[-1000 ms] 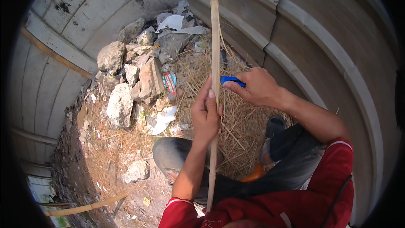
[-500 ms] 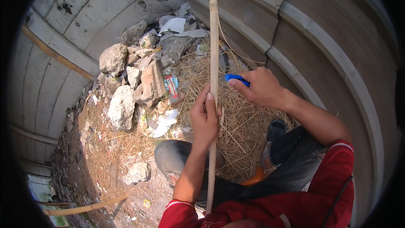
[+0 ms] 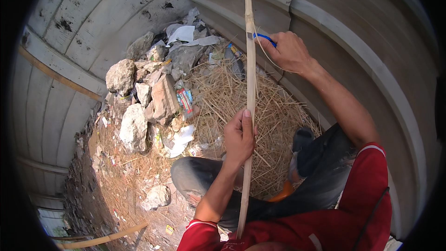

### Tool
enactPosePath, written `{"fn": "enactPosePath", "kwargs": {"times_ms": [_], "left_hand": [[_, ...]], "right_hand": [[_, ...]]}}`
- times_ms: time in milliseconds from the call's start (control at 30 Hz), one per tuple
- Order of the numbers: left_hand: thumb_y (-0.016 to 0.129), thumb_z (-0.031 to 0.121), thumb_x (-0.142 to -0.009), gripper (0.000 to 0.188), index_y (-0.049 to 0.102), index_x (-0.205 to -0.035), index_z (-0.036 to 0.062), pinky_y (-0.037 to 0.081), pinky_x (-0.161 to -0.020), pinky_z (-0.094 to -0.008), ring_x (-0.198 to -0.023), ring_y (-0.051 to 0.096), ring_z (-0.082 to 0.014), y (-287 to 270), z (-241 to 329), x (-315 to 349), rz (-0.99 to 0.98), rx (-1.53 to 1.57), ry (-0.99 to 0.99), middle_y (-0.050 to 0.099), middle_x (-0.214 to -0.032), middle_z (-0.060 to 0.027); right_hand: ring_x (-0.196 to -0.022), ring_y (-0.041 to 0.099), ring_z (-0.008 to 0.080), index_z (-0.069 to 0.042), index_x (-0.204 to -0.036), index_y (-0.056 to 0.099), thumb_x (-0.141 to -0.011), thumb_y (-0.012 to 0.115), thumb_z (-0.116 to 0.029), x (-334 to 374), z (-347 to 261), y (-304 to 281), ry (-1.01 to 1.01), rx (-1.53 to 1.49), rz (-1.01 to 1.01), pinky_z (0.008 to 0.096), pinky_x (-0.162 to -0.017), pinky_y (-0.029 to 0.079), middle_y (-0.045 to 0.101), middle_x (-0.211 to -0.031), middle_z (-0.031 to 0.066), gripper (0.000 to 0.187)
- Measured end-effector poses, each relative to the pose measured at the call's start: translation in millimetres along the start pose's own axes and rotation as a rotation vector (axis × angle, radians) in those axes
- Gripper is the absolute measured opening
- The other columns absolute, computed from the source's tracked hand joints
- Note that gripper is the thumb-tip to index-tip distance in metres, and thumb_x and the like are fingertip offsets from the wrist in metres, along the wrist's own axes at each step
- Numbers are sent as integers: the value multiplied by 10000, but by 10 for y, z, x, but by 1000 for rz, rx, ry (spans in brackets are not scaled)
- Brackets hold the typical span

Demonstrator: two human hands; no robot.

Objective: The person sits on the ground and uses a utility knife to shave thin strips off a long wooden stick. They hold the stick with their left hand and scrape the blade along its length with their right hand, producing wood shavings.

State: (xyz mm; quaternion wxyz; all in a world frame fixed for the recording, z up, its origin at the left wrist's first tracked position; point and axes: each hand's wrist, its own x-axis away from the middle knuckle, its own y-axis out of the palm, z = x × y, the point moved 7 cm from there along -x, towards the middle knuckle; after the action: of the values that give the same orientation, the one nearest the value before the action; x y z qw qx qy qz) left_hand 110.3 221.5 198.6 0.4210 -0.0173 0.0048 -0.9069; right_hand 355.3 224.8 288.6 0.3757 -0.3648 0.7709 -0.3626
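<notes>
A long pale bamboo strip [image 3: 251,74] stands lengthwise in front of me, its lower end against my red shirt. My left hand [image 3: 239,137] is wrapped around it below its middle. Farther up, my right hand [image 3: 289,51] grips a blue utility knife [image 3: 265,38]. The knife's blade lies against the strip just below a node near its far end. From that node a thin curled sliver [image 3: 267,56] hangs off, passing by my right wrist.
Straw and shavings [image 3: 218,97] cover the ground under the strip. Rocks [image 3: 133,128] and rubbish are heaped to the left. A corrugated metal wall [image 3: 353,51] curves close on the right, and a pale panel wall [image 3: 93,23] rises at the far left. An orange object [image 3: 282,191] lies by my leg.
My right hand has moved the knife up along the strip to near the node, with the blade now against it. The strip and my left hand have shifted slightly right.
</notes>
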Motion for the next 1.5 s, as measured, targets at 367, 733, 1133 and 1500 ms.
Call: {"fn": "enactPosePath", "kwargs": {"times_ms": [367, 733, 1133, 1500], "left_hand": [[386, 367, -1105, 422, 566, -1234, 8, 357, -378, -210, -389, 404, -55, 454, 178, -128, -376, 481, -22, 485, -570, 5], [495, 331, -1079, 339, 573, -1211, 28, 349, -435, -203, -417, 466, -61, 216, 120, -687, -220, 212, 71, 534, -529, -7], [635, 151, -937, 121, 618, -937, 31, 419, -515, -228, -551, 579, -65, 337, 5, -611, -501, 155, 36, 629, -657, -7], [696, 124, -877, 114, 671, -908, 18, 414, -549, -218, -601, 529, -35, 390, 26, -495, -617, -12, -33, 596, -681, 38]], "right_hand": [[-502, 538, 335, -55, -822, 750, -965, 535, -631, 126, -193, -772, -18, 113, 360, 424, -519, 420, 520, -515, 137, 631], [-500, 528, 183, -27, -933, 689, -849, 744, -500, 482, -81, -354, 0, -380, 243, 358, -528, 446, 558, -564, 72, 484], [-790, 653, 148, -85, -1169, 734, -770, 883, -222, 244, 158, -729, -311, -359, 603, 277, -723, 524, 717, -973, 85, 448], [-893, 685, 207, -45, -1092, 744, -853, 768, -34, 275, 181, -646, -429, -336, 384, 312, -818, 547, 692, -1098, 100, 240]]}}
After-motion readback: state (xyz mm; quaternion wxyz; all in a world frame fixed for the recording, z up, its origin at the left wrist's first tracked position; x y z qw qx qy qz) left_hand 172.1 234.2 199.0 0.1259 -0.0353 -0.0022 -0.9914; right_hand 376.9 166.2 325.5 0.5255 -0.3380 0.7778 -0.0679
